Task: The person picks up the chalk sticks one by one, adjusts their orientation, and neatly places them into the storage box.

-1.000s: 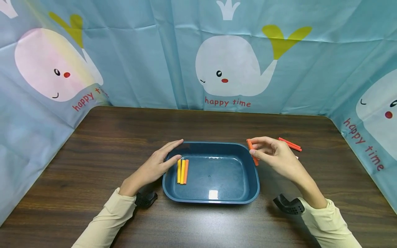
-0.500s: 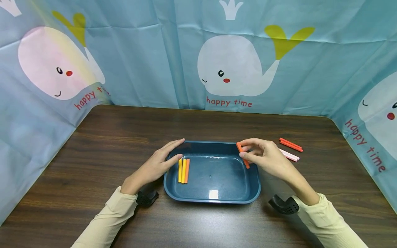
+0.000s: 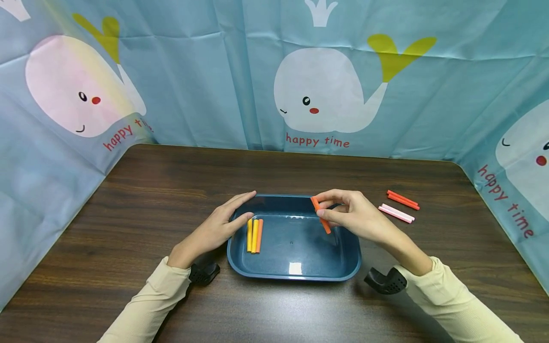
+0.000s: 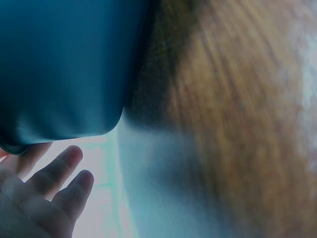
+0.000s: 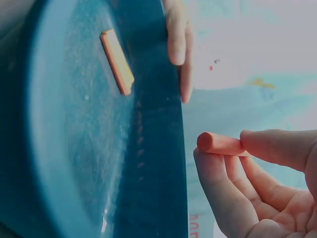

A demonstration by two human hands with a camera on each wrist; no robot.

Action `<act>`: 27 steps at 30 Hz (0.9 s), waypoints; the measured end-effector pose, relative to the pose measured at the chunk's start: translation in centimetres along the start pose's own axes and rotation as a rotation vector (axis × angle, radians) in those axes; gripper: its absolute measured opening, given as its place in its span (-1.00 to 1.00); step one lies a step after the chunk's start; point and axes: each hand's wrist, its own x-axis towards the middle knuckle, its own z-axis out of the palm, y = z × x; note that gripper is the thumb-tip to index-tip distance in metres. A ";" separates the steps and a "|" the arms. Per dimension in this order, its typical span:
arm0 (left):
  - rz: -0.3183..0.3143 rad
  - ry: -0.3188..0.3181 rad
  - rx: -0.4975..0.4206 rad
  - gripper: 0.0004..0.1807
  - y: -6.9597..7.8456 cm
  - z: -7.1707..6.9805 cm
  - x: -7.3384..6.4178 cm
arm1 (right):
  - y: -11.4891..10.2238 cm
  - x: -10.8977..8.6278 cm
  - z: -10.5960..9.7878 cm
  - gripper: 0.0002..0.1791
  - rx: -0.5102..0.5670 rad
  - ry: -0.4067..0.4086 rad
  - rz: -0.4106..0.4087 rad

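In the head view, my right hand (image 3: 362, 216) pinches an orange stick (image 3: 326, 225) above the right part of a blue tray (image 3: 296, 278). The stick is solid and round like chalk, with a flat end visible in the right wrist view. My left hand (image 3: 210, 236) rests at the tray's left end, fingers extended along the back-left rim and thumb reaching over the inside. Beneath that thumb, two yellow sticks (image 3: 252, 237) and another orange stick (image 3: 259, 237) lie side by side on the tray floor. The left wrist view shows fingers (image 4: 64, 171) beside the tray's outer wall.
Right of the tray, two red sticks (image 3: 403, 200) and a pair of pale pink sticks (image 3: 396, 213) lie on the dark wooden table (image 3: 180, 176). A light blue curtain (image 3: 206, 95) with whale prints hangs behind the table and along its sides.
My right hand has moved left with the orange stick, from the tray's right rim to over its inside. The pink sticks have come into full view. My left hand stays in place.
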 end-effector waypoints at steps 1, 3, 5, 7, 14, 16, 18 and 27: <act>0.001 0.001 0.001 -0.38 0.0 0.0 0.0 | -0.1 0.1 0.1 -0.55 0.002 -0.004 -0.001; 0.000 0.001 -0.003 -0.38 0.0 -0.1 0.0 | -0.4 0.3 0.2 -0.55 0.009 -0.010 0.000; -0.001 0.000 -0.003 -0.38 0.0 -0.1 0.1 | -0.7 0.6 0.4 -0.56 0.012 -0.015 -0.001; -0.005 -0.002 -0.003 -0.37 0.0 -0.1 0.0 | -1.0 0.9 0.6 -0.57 0.018 -0.020 -0.004; -0.019 -0.005 -0.001 -0.36 0.0 0.0 -0.1 | -1.9 2.1 1.5 -0.61 0.043 -0.028 -0.018; -0.019 -0.005 0.000 -0.36 -0.1 0.0 -0.1 | -2.1 2.4 1.8 -0.61 0.051 -0.033 -0.019; -0.017 -0.004 -0.001 -0.37 0.0 0.0 -0.1 | -2.1 2.8 2.0 -0.61 0.063 -0.039 -0.015; -0.007 -0.001 -0.008 -0.37 0.1 0.0 0.0 | -1.9 4.0 3.1 -0.60 0.049 -0.107 -0.018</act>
